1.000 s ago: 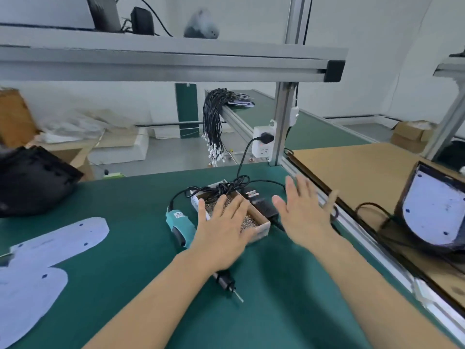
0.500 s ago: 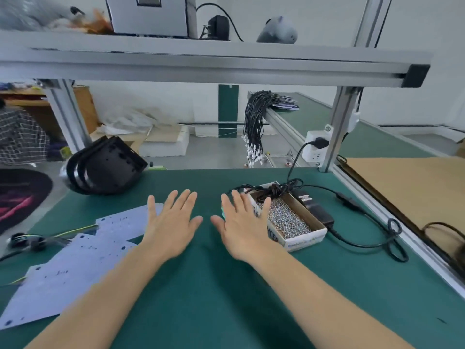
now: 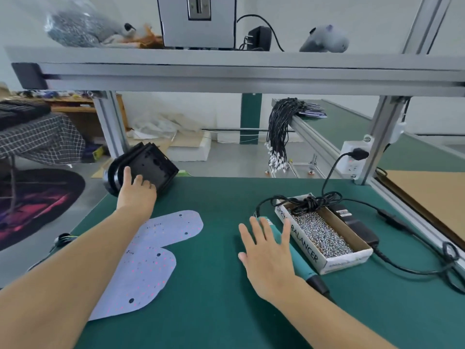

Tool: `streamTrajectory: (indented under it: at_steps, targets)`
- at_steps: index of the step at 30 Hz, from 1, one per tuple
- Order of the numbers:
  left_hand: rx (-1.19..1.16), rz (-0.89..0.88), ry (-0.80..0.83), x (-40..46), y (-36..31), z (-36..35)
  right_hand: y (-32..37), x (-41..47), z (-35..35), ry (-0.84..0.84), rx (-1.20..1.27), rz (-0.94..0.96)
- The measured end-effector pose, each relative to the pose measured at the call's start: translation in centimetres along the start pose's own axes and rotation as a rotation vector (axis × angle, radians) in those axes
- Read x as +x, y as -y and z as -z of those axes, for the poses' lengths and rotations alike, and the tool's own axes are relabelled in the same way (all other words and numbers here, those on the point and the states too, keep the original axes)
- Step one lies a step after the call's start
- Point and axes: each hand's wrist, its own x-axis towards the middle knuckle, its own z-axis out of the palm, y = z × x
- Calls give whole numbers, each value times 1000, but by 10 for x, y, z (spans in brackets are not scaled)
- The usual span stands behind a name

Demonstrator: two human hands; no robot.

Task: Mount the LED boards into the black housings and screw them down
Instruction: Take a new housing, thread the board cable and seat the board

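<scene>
Both forearms bare as far as my view reaches, no sleeves or gloves. Left hand (image 3: 137,191) and right hand (image 3: 269,258): no rings or watch visible, though left fingers (image 3: 127,173) are too blurred to be sure.

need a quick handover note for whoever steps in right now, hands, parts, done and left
Left hand: reaching to the far left table edge, fingers on the stack of black housings; whether it has a grip yet is unclear.
Right hand: open, flat over the teal electric screwdriver, which lies beside the box of screws.
LED boards: two white boards overlapping flat on the green mat, near left.
Done: nothing mounted, no screws driven.
Left: pull a housing in, seat a board, screw it down, repeat.
</scene>
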Motion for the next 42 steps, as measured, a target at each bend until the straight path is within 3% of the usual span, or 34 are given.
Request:
streamTrajectory:
  at_steps: [6, 12, 19, 24, 30, 36, 39, 42]
  targets:
    - [131, -40, -75, 6, 1, -10, -6, 1, 2, 16, -131, -26]
    - [107, -98, -136, 10, -7, -15, -17, 1, 7, 59, -279, -26]
    - [-152, -144, -510, -7, -29, 27, -25, 7, 2, 73, -336, -72]
    - [-407, -290, -758, -65, -61, 72, -40, 8, 0, 79, -336, -103]
    - [-522, -457, -545, -143, -110, 78, -57, 8, 4, 78, -287, -111]
    - [-659, -484, -452, -197, -137, 88, -61, 5, 26, -210, 319, -104]
    - [-685, -508, -403, -209, -145, 91, -38, 0, 31, -80, 551, -16]
    - [-808, -522, -385, -213, -134, 89, -20, -2, 25, 39, 486, 63]
